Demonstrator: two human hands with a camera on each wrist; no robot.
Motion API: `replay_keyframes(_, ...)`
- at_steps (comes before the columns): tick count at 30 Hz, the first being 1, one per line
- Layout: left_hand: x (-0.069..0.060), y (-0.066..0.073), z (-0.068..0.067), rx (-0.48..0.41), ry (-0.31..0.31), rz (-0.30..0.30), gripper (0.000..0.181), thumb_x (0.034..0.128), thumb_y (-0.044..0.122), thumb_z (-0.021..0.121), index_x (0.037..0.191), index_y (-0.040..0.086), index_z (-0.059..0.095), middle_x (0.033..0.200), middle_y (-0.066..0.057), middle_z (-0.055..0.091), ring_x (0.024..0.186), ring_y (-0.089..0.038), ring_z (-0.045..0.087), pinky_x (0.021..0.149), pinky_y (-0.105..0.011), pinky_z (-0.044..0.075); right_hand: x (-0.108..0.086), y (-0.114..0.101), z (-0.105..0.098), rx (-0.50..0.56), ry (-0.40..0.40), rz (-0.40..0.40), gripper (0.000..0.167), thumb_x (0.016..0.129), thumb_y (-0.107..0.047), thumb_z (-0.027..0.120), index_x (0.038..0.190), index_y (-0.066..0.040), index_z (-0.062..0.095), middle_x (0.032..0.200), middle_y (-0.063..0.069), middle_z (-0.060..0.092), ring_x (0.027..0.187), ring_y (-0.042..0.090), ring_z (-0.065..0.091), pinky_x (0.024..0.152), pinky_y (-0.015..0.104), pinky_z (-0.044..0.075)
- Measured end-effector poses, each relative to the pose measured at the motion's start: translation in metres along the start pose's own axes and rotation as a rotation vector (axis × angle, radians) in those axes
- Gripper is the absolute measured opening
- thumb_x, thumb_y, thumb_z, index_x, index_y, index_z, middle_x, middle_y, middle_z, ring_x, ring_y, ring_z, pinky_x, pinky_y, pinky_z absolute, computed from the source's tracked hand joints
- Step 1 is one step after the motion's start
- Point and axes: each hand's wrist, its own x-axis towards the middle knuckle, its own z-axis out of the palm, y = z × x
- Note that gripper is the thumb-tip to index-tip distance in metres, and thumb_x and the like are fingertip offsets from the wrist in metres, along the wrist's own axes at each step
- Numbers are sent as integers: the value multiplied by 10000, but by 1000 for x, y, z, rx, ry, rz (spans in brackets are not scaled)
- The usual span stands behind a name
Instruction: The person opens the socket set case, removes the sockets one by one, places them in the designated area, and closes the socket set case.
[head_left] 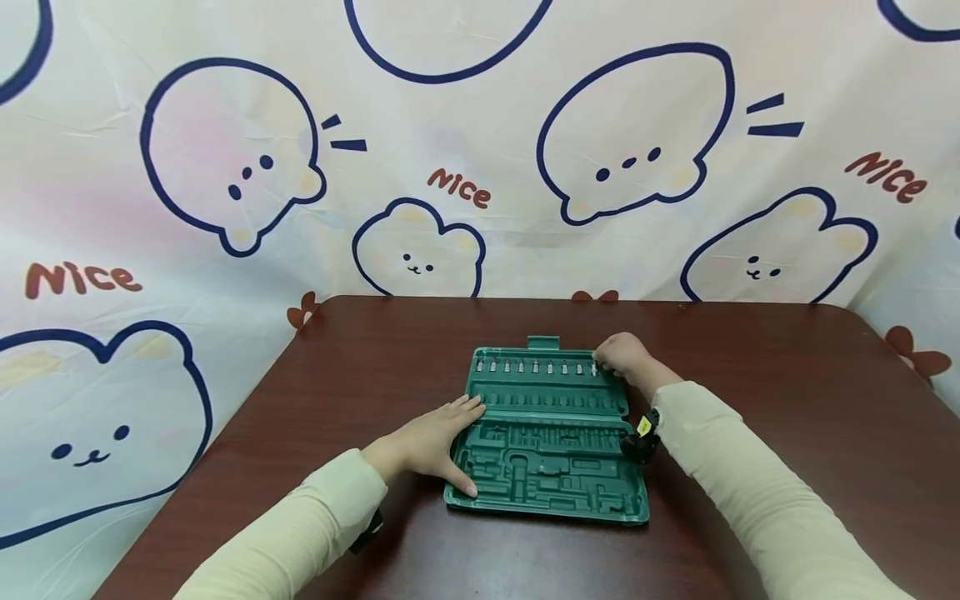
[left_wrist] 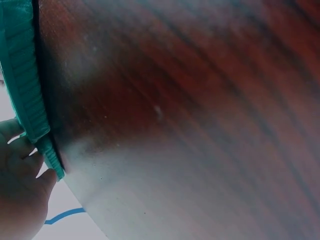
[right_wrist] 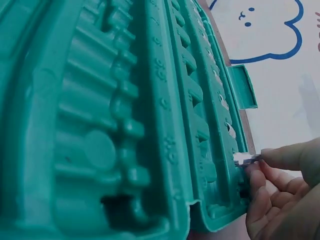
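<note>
A green plastic tool case (head_left: pixel 555 415) lies unfolded on the table, its two moulded halves full of shaped recesses. My left hand (head_left: pixel 431 442) rests on the case's left edge, fingers spread, thumb near the front corner. In the left wrist view that hand (left_wrist: pixel 22 195) touches the case's side wall. At the far right corner, my right hand (head_left: pixel 626 358) pinches a small silver bit (right_wrist: pixel 244 159) between thumb and finger, at the end of the top row. Several similar silver bits (head_left: pixel 536 367) stand along that row. The slot beneath the pinched bit is partly hidden by the fingers.
The dark reddish-brown wooden table (head_left: pixel 375 358) extends around the case. A latch tab (head_left: pixel 543 342) sticks out from the case's far edge. Behind the table hangs a pale cloth (head_left: pixel 517 250) printed with cartoon bears.
</note>
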Motion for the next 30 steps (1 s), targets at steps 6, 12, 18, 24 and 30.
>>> replay_keyframes(6,2,2,-2,12,-11,-1,1119,527,687,615,1394,133,174,1436,-12,94,1296,-186,42,988,-428,192,-3,5,-2,54,25,16,258,905,-121,436,1015,62,580,809,103,512,649,197,434,566,288,364)
replay_keyframes(12,4,3,-4,16,-17,10,1114,536,671,629,1395,136,164,1437,-16,90,1296,-186,39,988,-428,193,-7,9,-3,95,51,21,258,910,-123,434,1043,63,555,820,105,496,627,189,396,574,302,339)
replay_keyframes(18,6,4,-8,32,-20,5,1107,539,672,625,1394,133,173,1435,-19,101,1296,-189,48,988,-425,197,-9,9,-6,167,75,36,280,918,-142,424,1079,59,532,829,99,487,619,171,380,570,294,316)
replay_keyframes(24,3,6,-8,28,-19,8,1101,547,652,642,1392,122,179,1432,-36,114,1295,-202,63,988,-427,195,-11,12,-13,296,54,13,306,916,-177,437,1107,56,490,892,82,484,728,152,484,661,264,436)
replay_keyframes(30,-1,3,-4,39,-12,4,1110,547,685,606,1394,117,167,1434,-43,106,1295,-209,58,987,-430,195,-23,12,-17,356,-46,-36,342,910,-184,451,1131,76,431,1005,117,471,823,170,513,803,345,426)
